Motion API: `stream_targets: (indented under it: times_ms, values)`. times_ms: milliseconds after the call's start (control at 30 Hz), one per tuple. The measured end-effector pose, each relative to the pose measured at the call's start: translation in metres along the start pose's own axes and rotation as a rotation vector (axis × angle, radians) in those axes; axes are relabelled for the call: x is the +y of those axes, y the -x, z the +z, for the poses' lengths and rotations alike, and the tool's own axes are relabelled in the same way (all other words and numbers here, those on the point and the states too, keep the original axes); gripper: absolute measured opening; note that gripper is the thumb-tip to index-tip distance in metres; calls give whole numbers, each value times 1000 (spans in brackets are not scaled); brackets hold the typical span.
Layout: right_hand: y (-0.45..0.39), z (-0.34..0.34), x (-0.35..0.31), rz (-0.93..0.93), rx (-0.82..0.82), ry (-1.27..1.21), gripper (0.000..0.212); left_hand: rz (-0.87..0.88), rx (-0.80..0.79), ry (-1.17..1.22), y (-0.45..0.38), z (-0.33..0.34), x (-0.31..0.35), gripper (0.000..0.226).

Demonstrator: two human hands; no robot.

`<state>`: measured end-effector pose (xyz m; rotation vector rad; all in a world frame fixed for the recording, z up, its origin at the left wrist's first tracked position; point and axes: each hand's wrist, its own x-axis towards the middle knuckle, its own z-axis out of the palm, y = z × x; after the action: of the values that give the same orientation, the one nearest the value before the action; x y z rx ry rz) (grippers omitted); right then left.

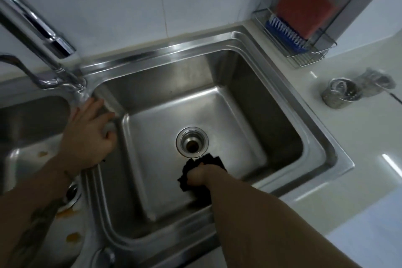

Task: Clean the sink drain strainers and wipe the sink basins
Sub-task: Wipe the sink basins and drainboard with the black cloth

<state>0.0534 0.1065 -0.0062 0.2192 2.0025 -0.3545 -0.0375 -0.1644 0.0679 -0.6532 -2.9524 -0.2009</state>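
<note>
The right steel basin (250,98) fills the middle of the view, its drain (192,142) open with no strainer in it. My right hand (196,177) is down in that basin just in front of the drain, shut on a black cloth (210,160) pressed to the basin floor. My left hand (91,130) rests flat, fingers spread, on the divider between the basins. The left basin (28,119) shows orange stains and its own drain (72,193), partly hidden by my left forearm. Two strainer baskets (341,93) lie on the counter to the right.
A chrome faucet (37,26) rises at the upper left, over the divider. A wire rack (304,50) in the back right corner holds an orange sponge (304,6) and a blue brush (285,32). White counter (359,159) runs along the right side.
</note>
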Motion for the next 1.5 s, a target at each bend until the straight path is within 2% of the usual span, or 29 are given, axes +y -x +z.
stream_targets:
  times_ms: [67, 167, 333, 467, 533, 633, 700, 833, 1000, 1133, 1300, 1400, 1500]
  values:
    - [1, 18, -27, 50, -87, -142, 81, -25, 24, 9, 0, 1, 2, 59]
    - [-2, 27, -39, 113, -110, -245, 98, -61, 80, 32, 1, 5, 1, 63]
    - [-12, 2, -7, 145, 94, -297, 80, -159, 73, 30, 1, 10, -3, 72]
    - [-21, -24, 34, 322, 280, -413, 81, -160, 76, 24, 1, 18, -11, 73]
    - [-23, -34, 56, 404, 315, -451, 90, -166, 93, 38, -2, 20, -8, 71]
    - [-29, -29, 59, 451, 282, -489, 101, -172, 71, 55, 0, 20, -13, 70]
    - [-29, -18, 46, 466, 256, -410, 101, -177, 68, 69, 1, 19, -11, 68]
    - [-9, 20, -18, 338, 208, -269, 88, -170, 62, 95, 3, 15, -11, 64]
    - [8, 66, -98, 23, 24, -120, 81, -204, 54, 145, 2, 10, -7, 64]
    - [0, 47, -80, -7, 74, -44, 79, -208, 17, 150, 1, 10, -9, 62]
    - [-20, 35, -66, 35, 101, -134, 76, -233, -17, 144, -1, 10, -9, 63]
    - [-17, 50, -82, -59, 63, -100, 73, -243, -15, 159, 0, 7, -7, 63]
    - [-8, 56, -84, -133, -21, 40, 67, -247, -20, 165, 0, 6, -8, 62]
